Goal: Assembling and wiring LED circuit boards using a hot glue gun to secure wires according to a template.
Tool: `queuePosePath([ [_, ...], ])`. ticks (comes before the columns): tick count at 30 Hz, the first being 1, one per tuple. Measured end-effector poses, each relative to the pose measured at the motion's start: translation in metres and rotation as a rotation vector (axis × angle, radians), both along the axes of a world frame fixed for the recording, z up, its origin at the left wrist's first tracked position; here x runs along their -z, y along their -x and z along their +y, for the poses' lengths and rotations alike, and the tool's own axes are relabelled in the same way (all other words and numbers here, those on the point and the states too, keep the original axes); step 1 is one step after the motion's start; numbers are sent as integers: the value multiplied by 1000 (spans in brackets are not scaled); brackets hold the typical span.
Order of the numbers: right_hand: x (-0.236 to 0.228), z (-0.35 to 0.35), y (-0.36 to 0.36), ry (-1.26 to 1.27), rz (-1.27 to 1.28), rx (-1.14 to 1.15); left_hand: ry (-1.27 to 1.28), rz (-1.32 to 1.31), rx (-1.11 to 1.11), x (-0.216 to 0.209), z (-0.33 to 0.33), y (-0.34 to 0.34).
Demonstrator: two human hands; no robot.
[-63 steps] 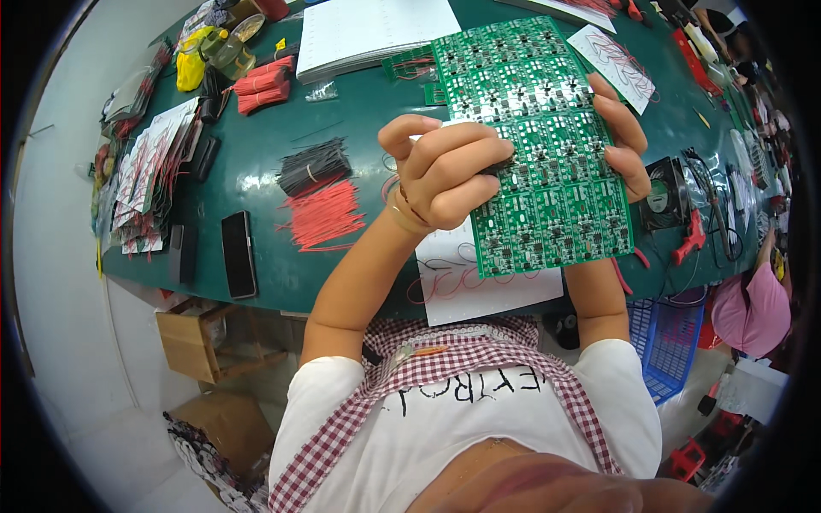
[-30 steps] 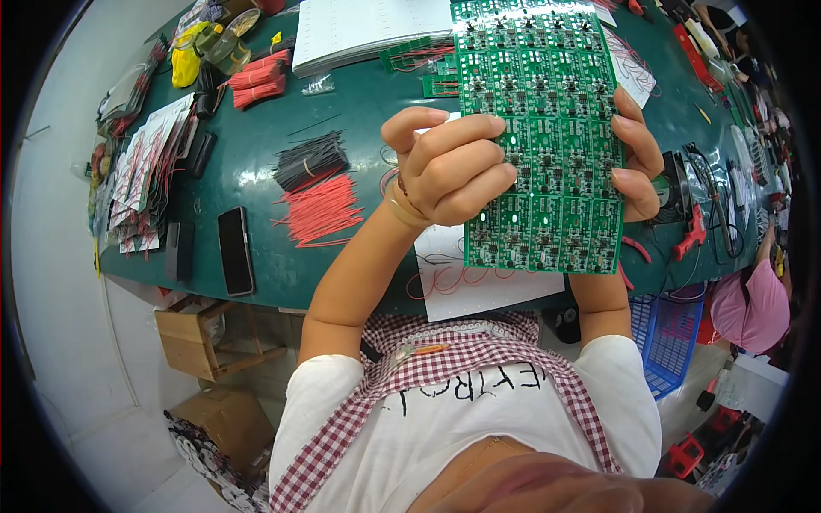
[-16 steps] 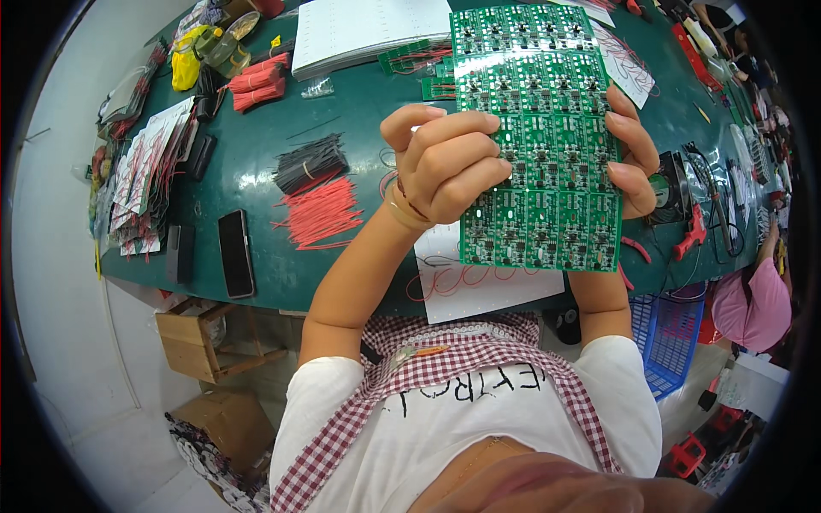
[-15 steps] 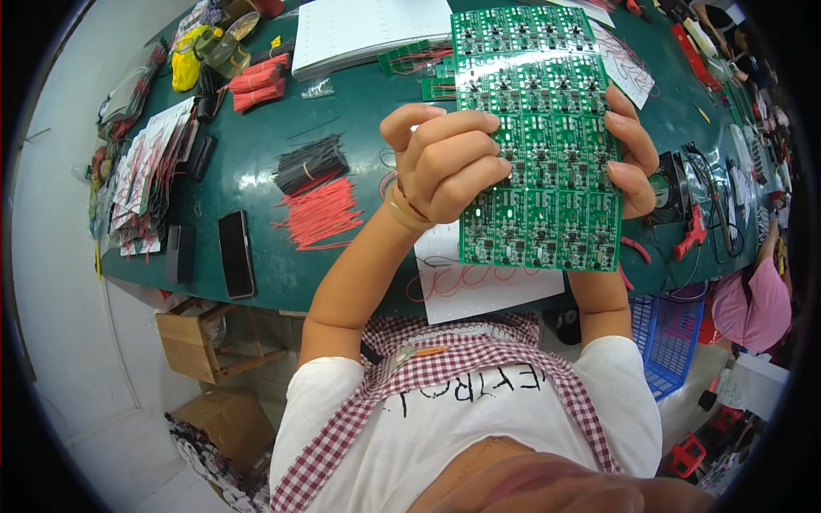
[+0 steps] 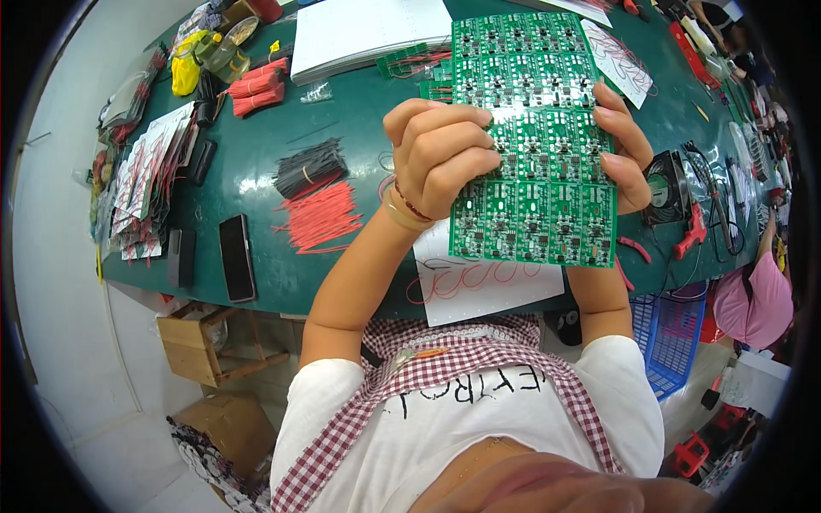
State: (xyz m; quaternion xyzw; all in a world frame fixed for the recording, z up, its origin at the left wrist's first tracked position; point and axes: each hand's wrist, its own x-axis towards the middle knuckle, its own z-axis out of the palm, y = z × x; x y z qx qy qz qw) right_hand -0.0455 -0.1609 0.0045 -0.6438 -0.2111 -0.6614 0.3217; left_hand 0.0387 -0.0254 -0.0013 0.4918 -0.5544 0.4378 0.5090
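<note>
A green panel of joined circuit boards (image 5: 534, 218), covered with rows of small components, is raised above the table. My left hand (image 5: 445, 158) grips its left edge, with curled fingers lying over the front face. At the opposite edge my right hand (image 5: 626, 147) is closed on the panel, fingertips over the front and the rest partly behind it. Beneath the panel lies a white sheet (image 5: 479, 295) with looped red wires, partly hidden. Left of my forearm are a bundle of black wires (image 5: 310, 167) and a pile of red wires (image 5: 323, 218).
A phone (image 5: 237, 256) lies at the left. White sheets with red wires (image 5: 154, 167) are stacked farther left. Behind are a white stack (image 5: 368, 34) and red bundles (image 5: 258, 85). A fan (image 5: 665, 192), a red-handled tool (image 5: 689, 232) and a blue basket (image 5: 671, 342) are on the right.
Both hands have shifted the panel slightly left and changed its tilt. The bright glare has moved from its upper rows down to its middle. Both hands keep their grip.
</note>
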Motion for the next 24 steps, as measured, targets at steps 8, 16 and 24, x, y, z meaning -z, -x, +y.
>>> queuePosePath([
  [8,-15,-11,-3,143,285,370,48,461,148,4,-22,2],
  [16,-21,-17,-4,12,566,315,-82,1344,505,0,-26,14],
  [24,-21,-16,0,-30,634,339,-33,1417,579,2,-28,12],
])
